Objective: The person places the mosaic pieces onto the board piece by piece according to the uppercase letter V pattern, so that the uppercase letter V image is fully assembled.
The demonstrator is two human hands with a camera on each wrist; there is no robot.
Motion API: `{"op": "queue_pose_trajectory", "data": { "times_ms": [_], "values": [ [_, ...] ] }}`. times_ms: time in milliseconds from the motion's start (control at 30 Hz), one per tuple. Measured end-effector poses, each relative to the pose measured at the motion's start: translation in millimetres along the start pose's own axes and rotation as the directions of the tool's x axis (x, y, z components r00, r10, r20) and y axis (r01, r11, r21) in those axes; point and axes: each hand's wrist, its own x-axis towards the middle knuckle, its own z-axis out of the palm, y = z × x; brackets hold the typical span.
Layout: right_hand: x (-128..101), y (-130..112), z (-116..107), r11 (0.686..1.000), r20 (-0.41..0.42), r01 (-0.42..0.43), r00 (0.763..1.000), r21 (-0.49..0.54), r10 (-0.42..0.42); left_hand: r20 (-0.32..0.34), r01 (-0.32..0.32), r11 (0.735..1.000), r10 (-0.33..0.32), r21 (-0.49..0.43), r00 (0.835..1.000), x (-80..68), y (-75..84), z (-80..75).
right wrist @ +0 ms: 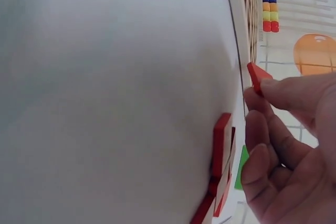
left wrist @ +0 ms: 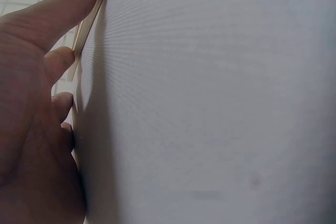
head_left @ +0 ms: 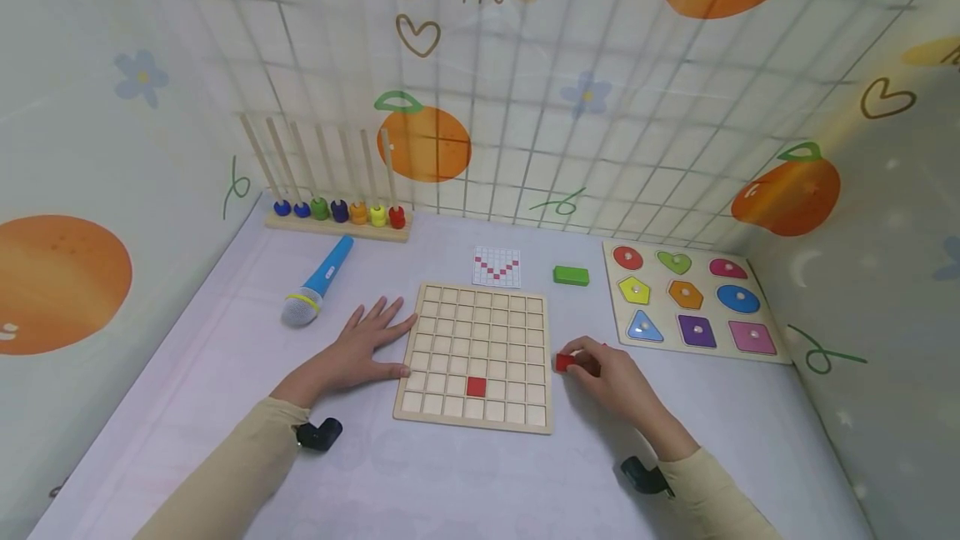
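Observation:
A square wooden grid board [head_left: 472, 424] lies in front of me with one red tile [head_left: 476, 387] in a cell near its lower middle. My left hand [head_left: 363, 348] rests flat with fingers spread, thumb and fingertips at the board's left edge. To the right of the board, my right hand [head_left: 611, 377] pinches a red square tile [head_left: 565, 363] between thumb and forefinger. Below that hand, the right wrist view reveals several red-edged tiles [right wrist: 222, 145] on the table, mostly hidden in the head view. Behind the board lies a small card [head_left: 497, 267] printed with a red V pattern.
A green block [head_left: 571, 276] sits right of the card. Further right is a shape puzzle board [head_left: 660, 311] with knobbed pieces. At the back left stands a peg rack [head_left: 337, 227] with coloured beads, and a blue toy microphone [head_left: 322, 273] lies before it.

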Motion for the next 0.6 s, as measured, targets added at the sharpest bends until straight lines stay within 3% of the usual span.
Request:
{"op": "queue_pose_trajectory", "data": {
  "times_ms": [600],
  "values": [
    [6, -30, 10, 0.991, 0.013, 0.006, 1.0, 0.135, -0.007, -0.002, 0.0, 1.0, 0.0, -0.007, 1.0, -0.7, 0.0, -0.6]
  ]
}}
